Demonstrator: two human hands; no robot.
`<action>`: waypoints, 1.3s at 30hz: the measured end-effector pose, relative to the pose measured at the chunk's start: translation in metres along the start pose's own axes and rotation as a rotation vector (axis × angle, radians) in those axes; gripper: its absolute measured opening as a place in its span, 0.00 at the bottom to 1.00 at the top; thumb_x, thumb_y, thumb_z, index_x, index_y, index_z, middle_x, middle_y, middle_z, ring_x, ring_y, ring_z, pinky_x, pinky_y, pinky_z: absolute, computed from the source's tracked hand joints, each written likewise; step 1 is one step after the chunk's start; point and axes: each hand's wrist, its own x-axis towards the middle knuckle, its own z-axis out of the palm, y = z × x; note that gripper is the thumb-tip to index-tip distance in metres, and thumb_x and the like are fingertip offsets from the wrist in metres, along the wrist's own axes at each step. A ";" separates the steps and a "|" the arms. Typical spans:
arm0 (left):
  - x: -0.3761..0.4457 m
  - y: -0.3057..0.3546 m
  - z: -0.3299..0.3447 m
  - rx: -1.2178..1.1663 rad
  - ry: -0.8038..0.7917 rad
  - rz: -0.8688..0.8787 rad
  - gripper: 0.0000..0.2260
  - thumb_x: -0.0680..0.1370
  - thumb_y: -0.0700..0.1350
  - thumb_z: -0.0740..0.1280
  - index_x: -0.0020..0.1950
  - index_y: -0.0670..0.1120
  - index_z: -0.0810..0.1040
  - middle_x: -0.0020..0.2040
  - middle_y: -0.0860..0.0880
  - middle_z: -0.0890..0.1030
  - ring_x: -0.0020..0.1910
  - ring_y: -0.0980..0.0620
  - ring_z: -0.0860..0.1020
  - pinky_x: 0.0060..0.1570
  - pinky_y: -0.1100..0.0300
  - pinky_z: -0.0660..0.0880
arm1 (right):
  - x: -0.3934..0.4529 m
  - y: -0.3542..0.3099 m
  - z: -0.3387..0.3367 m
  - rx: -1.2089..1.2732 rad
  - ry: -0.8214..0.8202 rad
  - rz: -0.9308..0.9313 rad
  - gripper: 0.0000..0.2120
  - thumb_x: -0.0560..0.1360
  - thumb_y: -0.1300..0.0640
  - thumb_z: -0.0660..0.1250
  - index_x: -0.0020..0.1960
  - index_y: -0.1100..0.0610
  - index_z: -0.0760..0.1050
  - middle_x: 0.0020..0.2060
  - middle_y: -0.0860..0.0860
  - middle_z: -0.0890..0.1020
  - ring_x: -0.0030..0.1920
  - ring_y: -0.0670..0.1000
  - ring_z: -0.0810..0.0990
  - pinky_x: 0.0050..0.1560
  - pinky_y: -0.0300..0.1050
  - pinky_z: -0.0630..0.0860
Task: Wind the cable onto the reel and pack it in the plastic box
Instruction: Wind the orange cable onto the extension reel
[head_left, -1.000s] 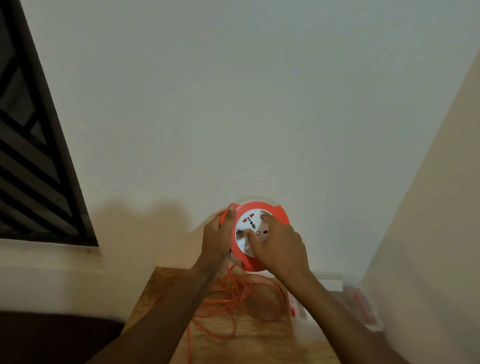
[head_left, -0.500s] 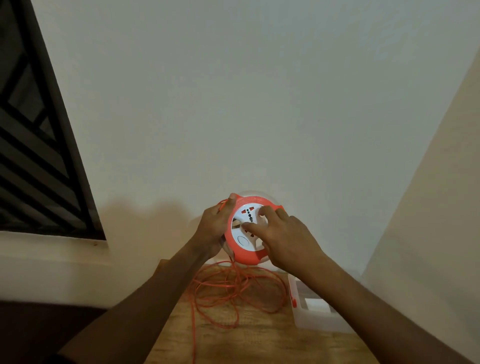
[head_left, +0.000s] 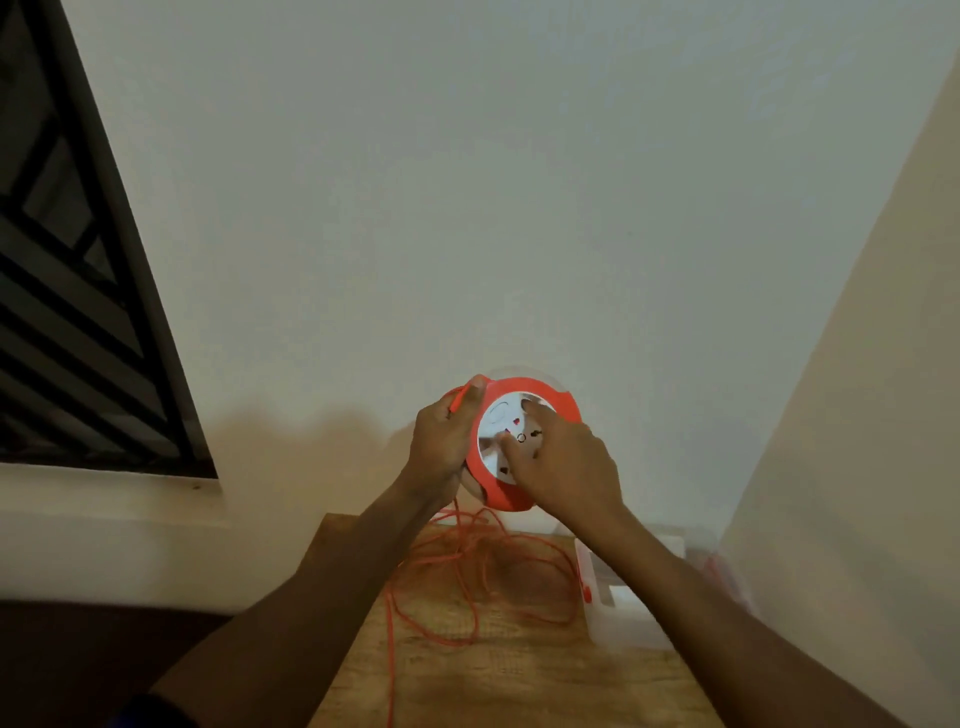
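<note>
Head view: nearest the camera, a strand of the orange cable runs off the near edge of the wooden desk. Further in, the rest of the cable lies in loose tangled loops on the middle of the desk, and one strand rises from the pile up to the reel. At the right edge of the desk sits the clear plastic box, partly hidden by the right forearm; something white shows inside it, too blurred to name. Above the far edge of the desk, both hands hold the reel in the air, tilted so its white socket face looks toward the camera inside the orange rim. The left hand grips the reel's left rim with curled fingers, and the cable passes under its thumb. The right hand lies over the socket face, its bent fingers pressing on the white centre. Behind stands a pale wall, with a dark barred window off to the left.
</note>
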 end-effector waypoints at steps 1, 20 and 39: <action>-0.001 -0.002 0.002 0.007 0.031 0.005 0.13 0.81 0.59 0.67 0.51 0.54 0.86 0.48 0.49 0.89 0.46 0.46 0.88 0.40 0.56 0.85 | -0.001 -0.002 0.001 0.271 -0.059 0.166 0.28 0.76 0.43 0.63 0.74 0.49 0.65 0.62 0.54 0.80 0.56 0.58 0.82 0.55 0.54 0.80; 0.002 0.000 -0.017 0.022 -0.139 -0.142 0.17 0.79 0.60 0.66 0.56 0.49 0.84 0.52 0.41 0.88 0.49 0.38 0.87 0.48 0.47 0.85 | -0.002 0.009 -0.020 -0.579 -0.149 -0.764 0.29 0.69 0.54 0.76 0.68 0.46 0.72 0.70 0.58 0.70 0.62 0.63 0.74 0.54 0.58 0.76; 0.005 0.007 -0.031 0.198 -0.320 -0.198 0.13 0.82 0.56 0.65 0.57 0.50 0.84 0.52 0.44 0.88 0.47 0.42 0.88 0.39 0.53 0.85 | -0.003 0.009 -0.023 -0.884 -0.413 -1.047 0.27 0.78 0.53 0.67 0.74 0.41 0.61 0.73 0.67 0.62 0.57 0.63 0.78 0.51 0.57 0.79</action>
